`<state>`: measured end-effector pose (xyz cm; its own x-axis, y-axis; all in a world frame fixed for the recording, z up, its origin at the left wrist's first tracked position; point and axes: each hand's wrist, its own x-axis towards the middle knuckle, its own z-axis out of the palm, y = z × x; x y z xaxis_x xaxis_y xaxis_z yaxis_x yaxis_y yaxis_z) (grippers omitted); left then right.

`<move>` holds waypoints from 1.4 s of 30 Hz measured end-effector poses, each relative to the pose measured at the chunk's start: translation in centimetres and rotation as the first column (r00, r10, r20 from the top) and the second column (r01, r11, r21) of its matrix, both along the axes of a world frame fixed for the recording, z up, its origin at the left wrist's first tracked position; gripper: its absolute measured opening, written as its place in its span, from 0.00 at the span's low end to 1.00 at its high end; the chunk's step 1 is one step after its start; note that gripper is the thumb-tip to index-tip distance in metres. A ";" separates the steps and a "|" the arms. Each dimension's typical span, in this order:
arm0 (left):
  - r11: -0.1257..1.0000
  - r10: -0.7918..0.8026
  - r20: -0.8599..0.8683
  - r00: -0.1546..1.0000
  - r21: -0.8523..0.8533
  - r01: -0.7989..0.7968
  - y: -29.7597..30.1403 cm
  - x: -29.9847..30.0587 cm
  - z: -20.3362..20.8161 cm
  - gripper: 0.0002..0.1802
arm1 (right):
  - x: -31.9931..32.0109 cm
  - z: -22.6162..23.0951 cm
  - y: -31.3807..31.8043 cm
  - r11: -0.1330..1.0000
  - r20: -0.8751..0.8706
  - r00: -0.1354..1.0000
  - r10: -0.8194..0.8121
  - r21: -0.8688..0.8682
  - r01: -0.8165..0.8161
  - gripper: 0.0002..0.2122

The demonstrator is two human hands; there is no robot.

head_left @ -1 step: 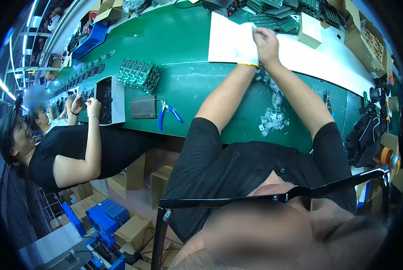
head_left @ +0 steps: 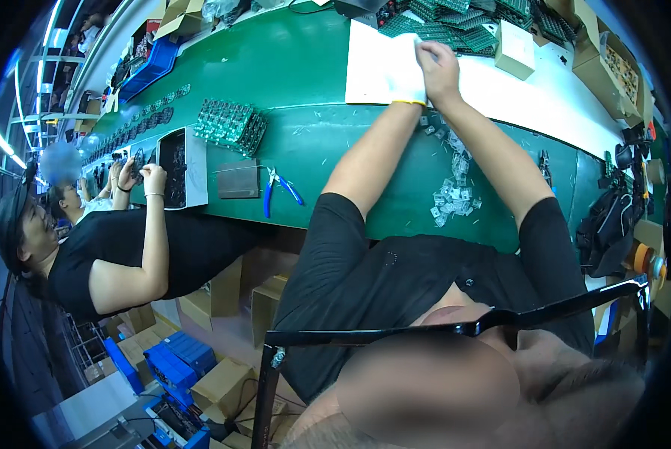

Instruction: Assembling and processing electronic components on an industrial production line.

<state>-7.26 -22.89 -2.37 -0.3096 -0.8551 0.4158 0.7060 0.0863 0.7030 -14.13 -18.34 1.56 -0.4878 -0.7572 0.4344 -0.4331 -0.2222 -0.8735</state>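
My left hand (head_left: 406, 73) wears a white glove with a yellow cuff and is over a white sheet (head_left: 365, 67) on the green bench. Glove and sheet blend together, so its fingers cannot be made out. Against the glove's right side is my bare right hand (head_left: 441, 73), its fingers bent and closed. Whatever lies between the two hands is hidden. Small clear plastic pieces (head_left: 455, 200) lie scattered between my forearms. Beyond my hands is a heap of green circuit boards (head_left: 474, 36), with a small pale box (head_left: 515, 51) at its right.
Blue-handled cutters (head_left: 281, 187) lie beside a dark flat plate (head_left: 238, 182) on the left. Behind them is a stack of circuit boards (head_left: 230, 126). A co-worker's hands (head_left: 150, 178) work near a white bin (head_left: 197, 168) of black parts. An open carton (head_left: 605, 67) stands at the far right.
Both my hands have shifted slightly left and away from me, staying together. The things on the bench look the same.
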 end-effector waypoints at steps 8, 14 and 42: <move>0.520 0.820 0.447 0.357 -0.843 -0.139 -3.5 2.7 0.4 0.18 | -2.1 -1.3 -0.7 0.993 0.108 0.988 0.107 0.038 -0.112 0.18; 0.800 0.546 0.607 0.578 -0.584 -0.142 3.2 5.9 7.0 0.22 | -6.7 1.1 6.6 0.944 0.144 0.938 0.314 0.053 -0.325 0.20; 0.501 0.691 0.682 0.242 -0.692 0.520 22.7 2.1 5.5 0.16 | -8.4 0.9 30.4 0.911 -0.187 0.970 0.156 0.408 -0.068 0.20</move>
